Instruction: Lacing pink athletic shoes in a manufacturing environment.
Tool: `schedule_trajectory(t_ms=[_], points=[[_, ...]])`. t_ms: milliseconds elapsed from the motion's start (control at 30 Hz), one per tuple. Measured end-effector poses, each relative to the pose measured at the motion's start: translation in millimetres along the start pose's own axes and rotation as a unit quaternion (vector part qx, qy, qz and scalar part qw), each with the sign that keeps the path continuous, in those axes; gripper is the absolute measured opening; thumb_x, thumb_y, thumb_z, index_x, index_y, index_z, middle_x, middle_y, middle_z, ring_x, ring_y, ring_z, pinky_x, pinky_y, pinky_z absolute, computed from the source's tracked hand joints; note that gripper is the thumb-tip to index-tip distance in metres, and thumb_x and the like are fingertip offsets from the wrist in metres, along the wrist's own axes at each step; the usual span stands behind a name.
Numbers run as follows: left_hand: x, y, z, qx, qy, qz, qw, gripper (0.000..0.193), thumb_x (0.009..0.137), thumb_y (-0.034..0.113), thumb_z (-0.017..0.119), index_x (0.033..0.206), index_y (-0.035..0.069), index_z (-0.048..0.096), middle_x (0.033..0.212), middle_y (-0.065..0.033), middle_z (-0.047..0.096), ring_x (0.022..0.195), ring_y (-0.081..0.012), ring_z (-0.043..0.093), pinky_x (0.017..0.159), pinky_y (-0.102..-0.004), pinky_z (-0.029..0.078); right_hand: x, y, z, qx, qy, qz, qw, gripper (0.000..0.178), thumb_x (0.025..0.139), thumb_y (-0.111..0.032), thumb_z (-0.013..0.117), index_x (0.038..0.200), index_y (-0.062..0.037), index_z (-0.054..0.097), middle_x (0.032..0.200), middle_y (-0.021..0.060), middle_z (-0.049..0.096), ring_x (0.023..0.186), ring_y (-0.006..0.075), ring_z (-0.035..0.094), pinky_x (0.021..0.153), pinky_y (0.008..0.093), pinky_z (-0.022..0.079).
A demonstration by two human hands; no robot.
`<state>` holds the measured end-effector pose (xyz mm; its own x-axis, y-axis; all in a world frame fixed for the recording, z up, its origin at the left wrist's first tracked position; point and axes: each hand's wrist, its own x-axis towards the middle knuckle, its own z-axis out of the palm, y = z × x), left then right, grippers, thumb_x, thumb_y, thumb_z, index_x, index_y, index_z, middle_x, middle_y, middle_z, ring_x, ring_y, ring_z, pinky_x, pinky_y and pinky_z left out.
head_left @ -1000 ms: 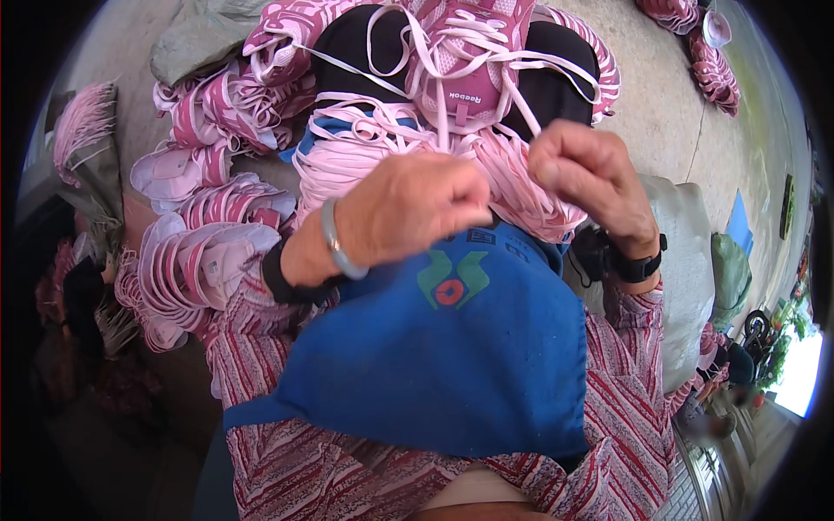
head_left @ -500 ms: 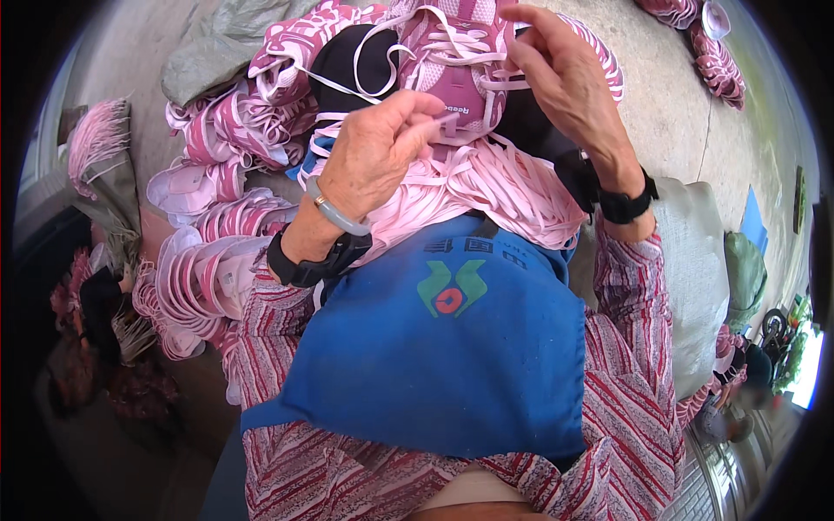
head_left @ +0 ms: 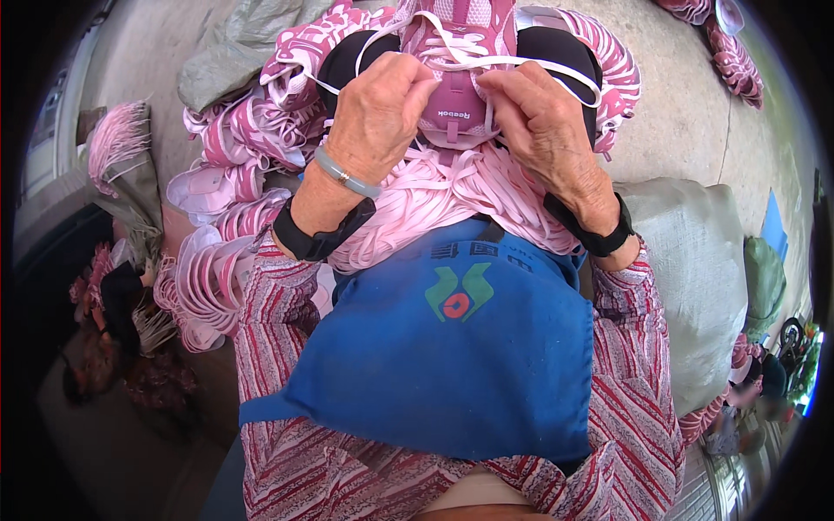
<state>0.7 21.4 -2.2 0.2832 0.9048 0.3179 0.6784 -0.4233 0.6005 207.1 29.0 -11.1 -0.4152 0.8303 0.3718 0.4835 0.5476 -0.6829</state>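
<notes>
A pink and white sports shoe upper (head_left: 455,95) lies across my lap, its tongue toward me. White shoelace (head_left: 473,63) crosses it, with a loop out to each side. My left hand (head_left: 375,113) is closed in a pinch at the upper's left eyelet edge, on the shoelace as far as it shows. Opposite, my right hand (head_left: 543,122) pinches at the right eyelet edge, also by the lace; the fingertips hide the exact grip. Below both hands, a thick bundle of loose pale pink shoelaces (head_left: 452,195) rests on my lap over the blue apron (head_left: 443,373).
Stacked pink shoe uppers (head_left: 204,278) line the left side, and more uppers (head_left: 618,74) sit beyond my right knee. A grey sack (head_left: 686,286) stands at right, another plastic bag (head_left: 230,65) at far left. Further uppers (head_left: 734,61) lie on the concrete floor at far right.
My left hand has moved up toward the eyelets, and my right hand has come down and inward. Both are now pinched on either side of the upper. A lace loop now extends over my right knee.
</notes>
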Motion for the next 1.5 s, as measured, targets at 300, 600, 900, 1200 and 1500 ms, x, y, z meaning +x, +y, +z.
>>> schedule_trajectory(t_ms=[300, 600, 900, 1200, 1500], points=[[9, -4, 1, 0.104, -0.061, 0.078, 0.99, 0.011, 0.082, 0.0, 0.063, 0.088, 0.001, 0.054, 0.079, -0.0145, 0.054, 0.071, -0.034, 0.058, 0.06, -0.0385, 0.047, -2, 3, 17, -0.012, 0.014, 0.029, 0.999, 0.014, 0.082, -0.011, 0.064, 0.095, -0.0045, 0.063, 0.087, 0.0108, 0.057, 0.076, 0.0304, 0.061, 0.066, 0.0379, 0.051], [3, -18, 14, 0.042, 0.0, 0.144, 0.989, 0.012, 0.079, 0.001, 0.066, 0.09, 0.001, 0.06, 0.083, -0.0108, 0.059, 0.073, -0.0284, 0.062, 0.062, -0.0341, 0.052, 0, 10, 25, 0.015, 0.051, 0.008, 0.999, 0.012, 0.082, -0.01, 0.064, 0.093, -0.0042, 0.064, 0.081, 0.0106, 0.057, 0.077, 0.0288, 0.061, 0.067, 0.0366, 0.051], [7, -11, 9, 0.005, -0.004, 0.074, 0.997, 0.015, 0.078, -0.005, 0.063, 0.091, 0.002, 0.059, 0.082, -0.0119, 0.059, 0.075, -0.0298, 0.063, 0.064, -0.0349, 0.052, -1, 7, 29, -0.031, 0.056, 0.012, 0.998, 0.013, 0.084, -0.014, 0.064, 0.094, -0.0055, 0.064, 0.083, 0.0089, 0.057, 0.074, 0.0274, 0.063, 0.064, 0.0354, 0.052], [4, -10, 9, -0.006, 0.023, 0.008, 1.0, 0.013, 0.082, 0.001, 0.068, 0.091, 0.001, 0.059, 0.083, -0.0068, 0.065, 0.074, -0.0164, 0.066, 0.064, -0.0257, 0.052, -2, -2, 26, -0.092, 0.042, 0.012, 0.995, 0.018, 0.084, -0.016, 0.065, 0.1, -0.0083, 0.063, 0.087, 0.008, 0.057, 0.069, 0.0285, 0.063, 0.057, 0.0377, 0.052], [1, -18, 19, -0.056, 0.069, 0.012, 0.996, 0.012, 0.081, -0.001, 0.068, 0.09, 0.001, 0.06, 0.08, -0.0057, 0.066, 0.072, -0.0125, 0.065, 0.067, -0.0242, 0.052, 14, 6, 24, -0.168, -0.029, -0.041, 0.985, 0.011, 0.083, -0.015, 0.063, 0.085, -0.0054, 0.057, 0.083, 0.0102, 0.055, 0.067, 0.0288, 0.063, 0.054, 0.0393, 0.049]])
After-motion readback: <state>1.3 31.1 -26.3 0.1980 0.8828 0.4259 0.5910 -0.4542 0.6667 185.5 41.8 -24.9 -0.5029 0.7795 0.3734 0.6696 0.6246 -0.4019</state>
